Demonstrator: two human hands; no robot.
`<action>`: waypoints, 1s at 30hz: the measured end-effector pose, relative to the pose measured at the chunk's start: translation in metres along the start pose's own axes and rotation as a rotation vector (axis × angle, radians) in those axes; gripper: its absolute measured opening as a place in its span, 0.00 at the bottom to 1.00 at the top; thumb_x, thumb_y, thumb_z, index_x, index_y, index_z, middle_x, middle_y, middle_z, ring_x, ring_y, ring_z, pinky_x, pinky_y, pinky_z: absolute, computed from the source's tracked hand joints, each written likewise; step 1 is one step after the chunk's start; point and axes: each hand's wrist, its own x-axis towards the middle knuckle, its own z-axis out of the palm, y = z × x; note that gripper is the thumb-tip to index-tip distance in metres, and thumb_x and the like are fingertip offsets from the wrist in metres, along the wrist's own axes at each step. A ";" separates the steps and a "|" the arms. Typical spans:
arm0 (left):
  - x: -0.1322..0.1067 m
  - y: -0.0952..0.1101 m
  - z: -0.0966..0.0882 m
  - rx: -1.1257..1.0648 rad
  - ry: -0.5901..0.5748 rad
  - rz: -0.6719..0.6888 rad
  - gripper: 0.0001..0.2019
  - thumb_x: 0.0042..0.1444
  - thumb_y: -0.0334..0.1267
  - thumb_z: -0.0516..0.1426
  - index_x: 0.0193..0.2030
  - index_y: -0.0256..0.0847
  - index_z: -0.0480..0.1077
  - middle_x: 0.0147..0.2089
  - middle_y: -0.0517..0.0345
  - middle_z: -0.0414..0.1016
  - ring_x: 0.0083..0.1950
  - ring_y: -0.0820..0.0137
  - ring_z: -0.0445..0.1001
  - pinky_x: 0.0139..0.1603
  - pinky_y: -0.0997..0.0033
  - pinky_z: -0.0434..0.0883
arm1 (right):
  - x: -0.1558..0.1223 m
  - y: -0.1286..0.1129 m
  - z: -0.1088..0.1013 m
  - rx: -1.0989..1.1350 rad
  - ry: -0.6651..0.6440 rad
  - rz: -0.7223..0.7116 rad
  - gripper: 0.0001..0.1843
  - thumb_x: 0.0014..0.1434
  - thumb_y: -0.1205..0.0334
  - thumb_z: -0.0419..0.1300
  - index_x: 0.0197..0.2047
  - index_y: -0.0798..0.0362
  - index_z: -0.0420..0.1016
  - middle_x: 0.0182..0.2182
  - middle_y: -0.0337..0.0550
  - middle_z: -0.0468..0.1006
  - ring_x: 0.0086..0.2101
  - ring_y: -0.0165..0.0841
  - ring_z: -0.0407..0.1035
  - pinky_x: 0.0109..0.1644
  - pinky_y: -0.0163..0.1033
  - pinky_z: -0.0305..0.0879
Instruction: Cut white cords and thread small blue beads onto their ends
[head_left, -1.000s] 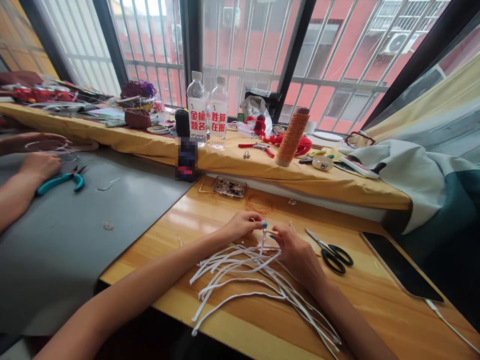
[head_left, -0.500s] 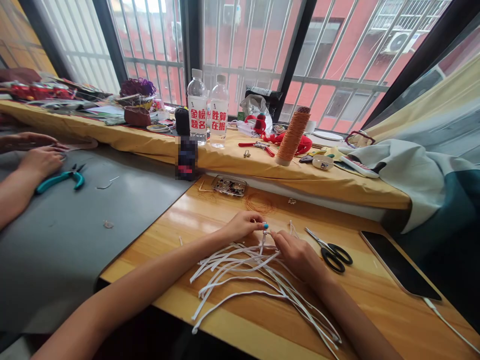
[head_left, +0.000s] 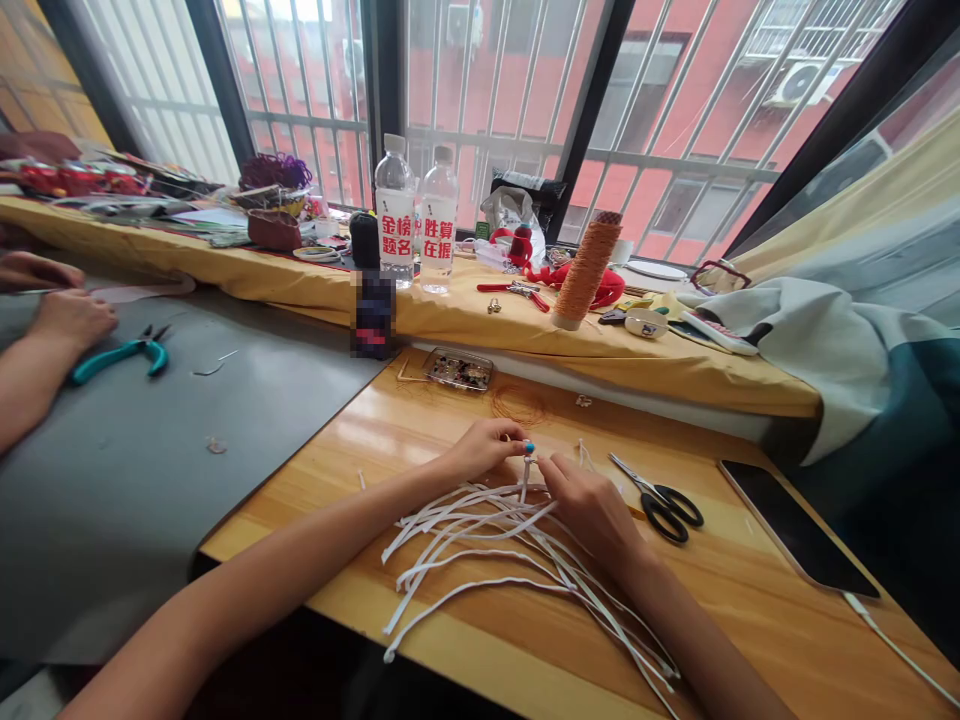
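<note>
Several white cords (head_left: 480,582) lie fanned out on the wooden table, their upper ends gathered between my hands. My left hand (head_left: 487,448) is closed in a pinch on the top of the gathered white cords. At its fingertips shows a small bright blue spot, too small to tell whether nail or bead. Just to the right, my right hand (head_left: 589,495) is closed too, with thumb and forefinger pinched on the cords beside the left fingertips. What lies inside its curled fingers is hidden. Black-handled scissors (head_left: 664,500) lie open to the right of my right hand.
A phone (head_left: 799,525) with a cable lies at the right. Behind are a clear box of small parts (head_left: 459,370) and coiled orange wire (head_left: 519,405). Bottles (head_left: 437,230) and an orange thread spool (head_left: 587,272) stand on the ledge. A co-worker's hands (head_left: 71,325) are near teal pliers (head_left: 124,357).
My hands have shifted very slightly, still pinching the cords. At the left, the co-worker's hands have moved a little to the left.
</note>
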 end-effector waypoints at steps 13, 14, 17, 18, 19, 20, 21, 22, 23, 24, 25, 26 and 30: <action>-0.001 -0.002 0.001 0.094 -0.001 0.128 0.05 0.47 0.34 0.55 0.28 0.34 0.70 0.29 0.58 0.71 0.32 0.74 0.66 0.35 0.78 0.61 | 0.001 0.005 0.000 0.010 -0.048 -0.093 0.10 0.57 0.72 0.44 0.37 0.59 0.65 0.26 0.46 0.72 0.26 0.32 0.66 0.27 0.33 0.57; -0.001 -0.002 0.001 0.108 -0.005 0.133 0.05 0.47 0.33 0.55 0.28 0.33 0.70 0.29 0.58 0.71 0.32 0.74 0.66 0.36 0.78 0.61 | 0.001 0.004 0.000 0.029 -0.065 -0.096 0.09 0.56 0.71 0.45 0.37 0.59 0.65 0.26 0.45 0.72 0.26 0.32 0.66 0.26 0.33 0.56; -0.003 0.000 0.001 0.133 -0.016 0.144 0.04 0.47 0.31 0.55 0.28 0.33 0.70 0.28 0.59 0.71 0.32 0.75 0.66 0.36 0.79 0.61 | 0.001 0.004 -0.002 0.097 -0.140 -0.081 0.09 0.55 0.73 0.46 0.36 0.58 0.65 0.25 0.44 0.73 0.25 0.31 0.66 0.25 0.32 0.55; -0.003 0.000 0.001 0.140 -0.018 0.145 0.04 0.47 0.30 0.55 0.28 0.33 0.70 0.28 0.59 0.71 0.32 0.75 0.66 0.36 0.79 0.61 | 0.001 0.004 -0.002 0.118 -0.163 -0.069 0.09 0.54 0.73 0.46 0.36 0.58 0.65 0.25 0.44 0.73 0.25 0.30 0.66 0.25 0.31 0.54; -0.004 0.001 0.002 0.146 -0.020 0.143 0.03 0.47 0.30 0.55 0.28 0.33 0.70 0.28 0.59 0.71 0.32 0.75 0.66 0.36 0.79 0.61 | 0.001 0.004 -0.003 0.136 -0.180 -0.057 0.09 0.54 0.74 0.46 0.36 0.58 0.65 0.25 0.44 0.73 0.25 0.30 0.66 0.26 0.31 0.54; -0.004 0.002 0.002 0.155 -0.022 0.139 0.03 0.47 0.30 0.55 0.28 0.33 0.70 0.28 0.59 0.71 0.32 0.75 0.66 0.35 0.79 0.61 | 0.001 0.004 -0.003 0.153 -0.190 -0.043 0.09 0.53 0.74 0.46 0.35 0.57 0.65 0.25 0.44 0.74 0.25 0.30 0.66 0.26 0.31 0.53; -0.005 0.003 0.002 0.165 -0.025 0.134 0.03 0.47 0.30 0.55 0.28 0.33 0.70 0.28 0.59 0.71 0.32 0.75 0.66 0.35 0.79 0.61 | 0.001 0.005 -0.004 0.170 -0.196 -0.025 0.09 0.53 0.74 0.47 0.35 0.56 0.65 0.25 0.43 0.74 0.25 0.30 0.66 0.26 0.31 0.52; -0.005 0.004 0.002 0.175 -0.029 0.130 0.03 0.47 0.30 0.55 0.28 0.33 0.70 0.28 0.59 0.71 0.32 0.75 0.66 0.35 0.80 0.61 | 0.002 0.005 -0.005 0.189 -0.201 -0.007 0.09 0.52 0.74 0.47 0.34 0.56 0.65 0.25 0.42 0.74 0.25 0.30 0.66 0.26 0.31 0.51; -0.005 0.005 0.002 0.184 -0.033 0.129 0.03 0.47 0.30 0.55 0.28 0.33 0.70 0.28 0.59 0.71 0.32 0.75 0.66 0.35 0.80 0.61 | 0.002 0.005 -0.006 0.212 -0.204 0.014 0.08 0.52 0.74 0.47 0.33 0.55 0.65 0.25 0.42 0.74 0.24 0.30 0.66 0.25 0.31 0.50; -0.005 0.005 0.002 0.191 -0.040 0.128 0.03 0.47 0.30 0.55 0.28 0.33 0.70 0.28 0.59 0.71 0.32 0.76 0.66 0.34 0.80 0.61 | 0.003 0.006 -0.007 0.237 -0.207 0.034 0.08 0.52 0.74 0.48 0.32 0.54 0.65 0.25 0.41 0.74 0.24 0.29 0.66 0.25 0.31 0.49; -0.005 0.006 0.001 0.195 -0.046 0.128 0.03 0.47 0.30 0.55 0.28 0.33 0.70 0.28 0.59 0.71 0.32 0.76 0.66 0.34 0.80 0.61 | 0.004 0.006 -0.008 0.263 -0.210 0.052 0.08 0.52 0.73 0.48 0.32 0.53 0.64 0.25 0.40 0.75 0.24 0.29 0.65 0.25 0.31 0.49; -0.005 0.006 0.001 0.193 -0.050 0.127 0.03 0.47 0.30 0.55 0.28 0.33 0.70 0.28 0.59 0.71 0.32 0.76 0.66 0.34 0.80 0.61 | 0.004 0.006 -0.008 0.289 -0.211 0.069 0.08 0.53 0.73 0.48 0.31 0.53 0.64 0.25 0.40 0.75 0.23 0.29 0.65 0.25 0.31 0.49; -0.002 0.002 0.000 0.131 -0.070 0.082 0.04 0.47 0.33 0.55 0.28 0.34 0.69 0.27 0.61 0.69 0.30 0.76 0.65 0.33 0.79 0.61 | 0.002 0.006 -0.005 0.326 -0.167 0.153 0.09 0.56 0.69 0.46 0.30 0.52 0.64 0.24 0.39 0.74 0.23 0.29 0.65 0.25 0.31 0.49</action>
